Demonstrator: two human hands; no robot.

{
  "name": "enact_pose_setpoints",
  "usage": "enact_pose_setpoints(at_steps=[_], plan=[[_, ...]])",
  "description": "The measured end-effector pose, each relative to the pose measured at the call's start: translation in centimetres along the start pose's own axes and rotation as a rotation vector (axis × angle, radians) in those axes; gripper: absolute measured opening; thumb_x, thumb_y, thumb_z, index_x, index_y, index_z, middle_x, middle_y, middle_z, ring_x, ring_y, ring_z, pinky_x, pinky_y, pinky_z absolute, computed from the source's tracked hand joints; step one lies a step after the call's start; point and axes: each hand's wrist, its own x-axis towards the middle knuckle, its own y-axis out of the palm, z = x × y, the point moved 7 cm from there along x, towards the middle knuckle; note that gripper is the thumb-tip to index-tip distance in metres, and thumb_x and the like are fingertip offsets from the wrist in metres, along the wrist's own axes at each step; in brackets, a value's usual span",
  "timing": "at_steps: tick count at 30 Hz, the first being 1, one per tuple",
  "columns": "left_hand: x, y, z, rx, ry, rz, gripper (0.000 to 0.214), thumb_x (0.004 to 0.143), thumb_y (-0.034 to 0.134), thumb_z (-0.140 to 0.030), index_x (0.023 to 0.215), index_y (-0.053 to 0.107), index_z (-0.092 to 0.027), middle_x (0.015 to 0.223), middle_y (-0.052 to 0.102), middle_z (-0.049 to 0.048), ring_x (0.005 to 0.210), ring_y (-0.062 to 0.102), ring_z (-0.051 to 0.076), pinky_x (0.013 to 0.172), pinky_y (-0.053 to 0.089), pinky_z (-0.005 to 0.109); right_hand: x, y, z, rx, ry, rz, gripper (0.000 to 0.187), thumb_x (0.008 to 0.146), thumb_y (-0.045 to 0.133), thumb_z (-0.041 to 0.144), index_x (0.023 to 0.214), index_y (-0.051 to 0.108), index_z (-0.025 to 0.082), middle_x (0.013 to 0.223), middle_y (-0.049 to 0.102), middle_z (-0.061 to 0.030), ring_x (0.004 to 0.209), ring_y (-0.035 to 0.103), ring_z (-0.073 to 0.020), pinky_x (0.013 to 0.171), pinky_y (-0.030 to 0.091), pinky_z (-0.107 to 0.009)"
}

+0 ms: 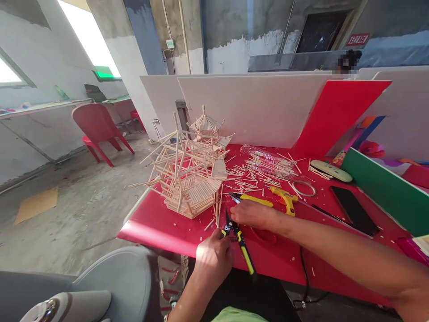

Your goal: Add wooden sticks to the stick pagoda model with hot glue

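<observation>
A pagoda model of thin wooden sticks (187, 170) stands on the red table (157, 223) near its left edge. My left hand (212, 257) is closed at the table's front edge, on one handle of yellow-and-black cutters (241, 248); the other handle sticks out free to the lower right. My right hand (251, 213) rests knuckles up just beyond the cutter blades, fingers curled under at the blade tips. What those fingers pinch is hidden. A few loose sticks (217, 208) lie upright between the model and my hands.
Behind my right hand lie yellow-handled pliers (256, 200), a yellow glue gun (284, 197), a tape ring (303, 188), a bag of sticks (268, 163) and scattered offcuts. A phone (353, 209), a green board (385, 190) and a red board (335, 116) are at the right. A red chair (97, 127) stands on the floor.
</observation>
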Motion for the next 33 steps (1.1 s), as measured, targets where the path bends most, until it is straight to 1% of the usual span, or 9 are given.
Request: enact_pose_setpoints(at_steps=[8, 11, 14, 17, 20, 23, 26, 29, 33], plan=[[-0.9, 0.3, 0.8, -0.088, 0.066, -0.198, 0.02, 0.074, 0.052, -0.002, 0.071, 0.064, -0.018, 0.077, 0.06, 0.0063, 0.062, 0.058, 0.016, 0.055, 0.039, 0.026, 0.4, 0.8, -3.5, -0.108, -0.084, -0.089, 0.02, 0.09, 0.051, 0.005, 0.084, 0.066, 0.017, 0.081, 0.067, -0.0048, 0.064, 0.061, -0.0127, 0.055, 0.038, -0.023], [-0.9, 0.5, 1.0, -0.142, 0.078, -0.224, 0.022, 0.074, 0.051, 0.0, 0.071, 0.064, -0.018, 0.078, 0.06, 0.0067, 0.064, 0.057, 0.016, 0.055, 0.038, 0.026, -0.2, -0.3, -4.1, -0.122, -0.042, -0.196, 0.018, 0.09, 0.05, 0.006, 0.09, 0.066, 0.015, 0.087, 0.067, -0.0073, 0.066, 0.063, -0.0142, 0.056, 0.042, -0.023], [-0.7, -0.3, 1.2, -0.291, 0.045, -0.248, 0.022, 0.078, 0.052, -0.004, 0.071, 0.067, -0.018, 0.076, 0.06, 0.0058, 0.063, 0.055, 0.015, 0.056, 0.036, 0.026, -1.6, -2.4, -2.7, -0.1, -0.033, -0.315, 0.019, 0.093, 0.051, 0.011, 0.103, 0.066, 0.017, 0.099, 0.068, -0.0077, 0.079, 0.067, -0.0161, 0.066, 0.051, -0.025], [-0.6, -2.2, 2.0, -0.693, -0.118, -0.305, 0.02, 0.085, 0.058, -0.02, 0.07, 0.071, -0.017, 0.064, 0.056, 0.0029, 0.058, 0.049, 0.014, 0.053, 0.034, 0.025, -3.8, -5.2, 0.8, -0.042, -0.055, -0.513, 0.031, 0.096, 0.048, 0.012, 0.123, 0.061, 0.021, 0.117, 0.066, -0.0089, 0.107, 0.064, -0.0179, 0.088, 0.053, -0.03], [-0.6, -2.7, 1.9, -1.368, -0.34, -0.191, 0.041, 0.091, 0.055, -0.048, 0.075, 0.073, -0.014, 0.053, 0.045, -0.0023, 0.042, 0.028, 0.007, 0.041, 0.02, 0.023, -6.3, -8.0, 4.9, 0.151, -0.11, -0.898, 0.042, 0.093, 0.055, 0.008, 0.132, 0.058, 0.023, 0.101, 0.069, -0.0056, 0.094, 0.065, -0.0154, 0.082, 0.055, -0.028], [-0.7, -3.8, 1.3, -1.749, -0.431, -0.178, 0.034, 0.076, 0.077, -0.044, 0.088, 0.075, -0.013, 0.05, 0.043, -0.0056, 0.042, 0.028, 0.004, 0.039, 0.015, 0.018, -6.5, -8.2, 7.8, 0.246, -0.116, -1.045, 0.045, 0.094, 0.054, 0.006, 0.136, 0.057, 0.023, 0.097, 0.07, -0.0059, 0.089, 0.066, -0.016, 0.081, 0.057, -0.029], [-0.7, -4.2, 1.3, -1.899, -0.492, -0.152, 0.033, 0.063, 0.088, -0.032, 0.084, 0.074, -0.012, 0.05, 0.045, -0.0062, 0.043, 0.028, 0.002, 0.038, 0.014, 0.015, -5.6, -7.1, 9.0, 0.316, -0.091, -1.078, 0.049, 0.094, 0.052, 0.006, 0.139, 0.055, 0.023, 0.1, 0.071, -0.0081, 0.093, 0.066, -0.0177, 0.081, 0.058, -0.031], [-0.6, -4.0, 1.9, -1.984, -0.513, -0.128, 0.028, 0.062, 0.089, -0.029, 0.073, 0.069, -0.013, 0.045, 0.042, -0.0074, 0.041, 0.026, 0.002, 0.037, 0.014, 0.014, -4.8, -5.9, 9.4, 0.395, -0.044, -1.018, 0.058, 0.092, 0.051, 0.003, 0.145, 0.048, 0.025, 0.107, 0.071, -0.0079, 0.1, 0.066, -0.0181, 0.086, 0.058, -0.032], [-0.5, -4.2, 4.0, -1.945, -0.546, -0.303, 0.031, 0.061, 0.09, -0.029, 0.072, 0.066, -0.014, 0.046, 0.044, -0.008, 0.04, 0.028, 0.001, 0.036, 0.016, 0.014, -4.3, -4.8, 10.0, 0.513, 0.103, -0.848, 0.064, 0.09, 0.061, 0.019, 0.149, 0.04, 0.019, 0.126, 0.065, -0.0137, 0.112, 0.064, -0.0239, 0.092, 0.057, -0.035]])
